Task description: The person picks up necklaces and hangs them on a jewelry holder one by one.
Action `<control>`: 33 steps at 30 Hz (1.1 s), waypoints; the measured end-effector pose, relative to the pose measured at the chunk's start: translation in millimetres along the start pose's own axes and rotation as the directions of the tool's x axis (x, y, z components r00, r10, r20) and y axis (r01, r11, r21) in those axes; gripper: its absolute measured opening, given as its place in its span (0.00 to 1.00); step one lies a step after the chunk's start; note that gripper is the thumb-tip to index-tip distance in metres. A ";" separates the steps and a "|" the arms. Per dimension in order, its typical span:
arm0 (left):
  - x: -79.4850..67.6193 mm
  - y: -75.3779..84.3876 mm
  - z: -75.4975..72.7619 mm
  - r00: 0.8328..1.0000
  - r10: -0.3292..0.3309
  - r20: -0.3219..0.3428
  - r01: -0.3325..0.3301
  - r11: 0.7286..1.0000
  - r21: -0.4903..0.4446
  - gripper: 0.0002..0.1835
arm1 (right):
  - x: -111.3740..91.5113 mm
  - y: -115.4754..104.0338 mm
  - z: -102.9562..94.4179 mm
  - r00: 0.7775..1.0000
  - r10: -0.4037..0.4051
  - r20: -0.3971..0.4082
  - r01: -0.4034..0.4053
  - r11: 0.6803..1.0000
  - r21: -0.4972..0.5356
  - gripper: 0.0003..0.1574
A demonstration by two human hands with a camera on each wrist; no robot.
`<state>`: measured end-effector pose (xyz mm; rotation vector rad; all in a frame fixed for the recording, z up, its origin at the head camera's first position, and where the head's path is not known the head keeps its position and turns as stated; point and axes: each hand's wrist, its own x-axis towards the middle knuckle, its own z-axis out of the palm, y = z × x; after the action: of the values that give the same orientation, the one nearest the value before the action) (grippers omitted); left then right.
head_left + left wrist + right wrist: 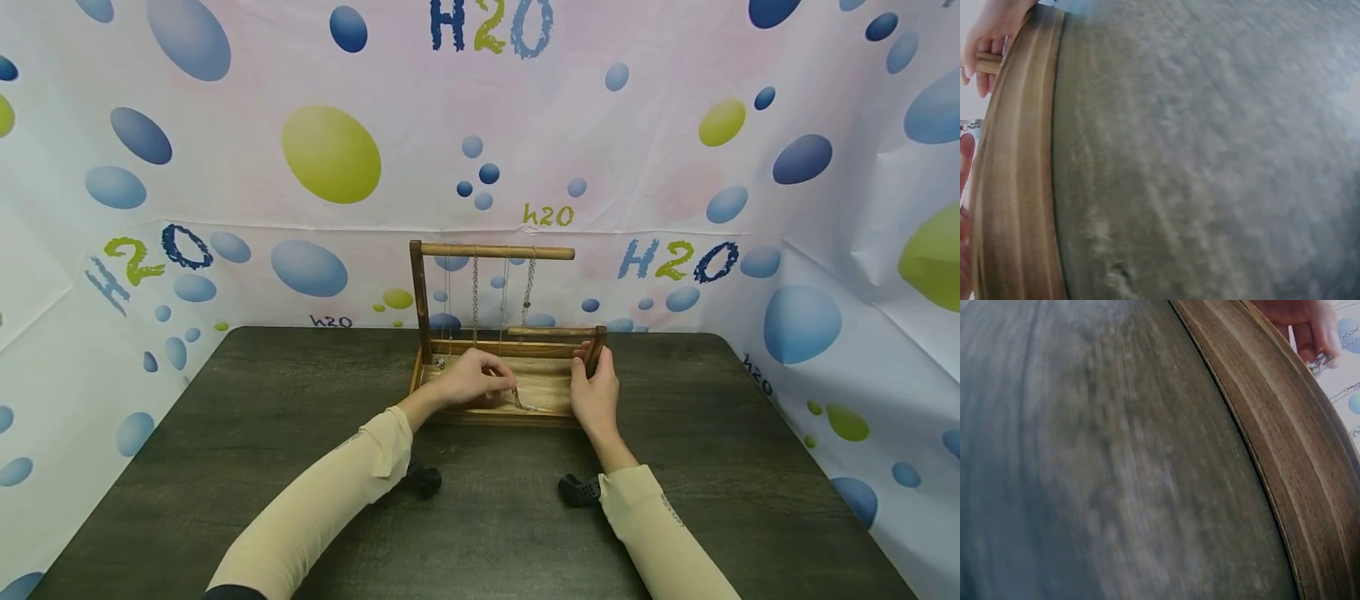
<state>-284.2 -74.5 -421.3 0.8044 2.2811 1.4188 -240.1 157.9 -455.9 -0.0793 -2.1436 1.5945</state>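
Note:
A wooden jewelry stand (491,419) with a tray base stands on the dark table. My left hand (472,379) is over the tray, pinching a thin chain (519,402) whose end trails on the tray floor. In the right wrist view, silver links (1321,361) show at the left fingertips. My right hand (596,396) grips the short right post (596,352) of the stand, thumb in front. The left wrist view also shows the right hand's fingers (983,81) around the wood.
Several necklaces (475,292) hang from the tall upper bar (498,251); one has a pendant (440,362) low on the left. A shorter bar (551,332) juts left from the right post. Dark table surface (495,533) lies in front. A patterned sheet (480,100) rises behind.

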 end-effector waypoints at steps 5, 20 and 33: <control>-2.2 3.5 -4.6 0.999 -0.014 -0.030 0.014 1.000 -0.022 0.09 | 0.8 -0.9 0.1 1.000 0.008 -0.004 -0.008 1.000 -0.001 0.20; -11.5 4.7 -12.2 1.000 -0.022 -0.022 0.015 0.961 -0.277 0.15 | 1.5 -1.3 0.5 1.000 0.013 -0.005 -0.013 1.000 0.001 0.21; -18.0 9.7 -19.3 0.999 0.005 -0.033 -0.017 0.929 -0.370 0.18 | 0.1 -2.2 0.7 1.000 0.019 -0.004 -0.019 1.000 -0.015 0.22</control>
<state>-278.0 -95.9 -404.2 0.6767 1.9383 1.8042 -239.9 156.6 -454.0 -0.1077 -2.1579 1.5878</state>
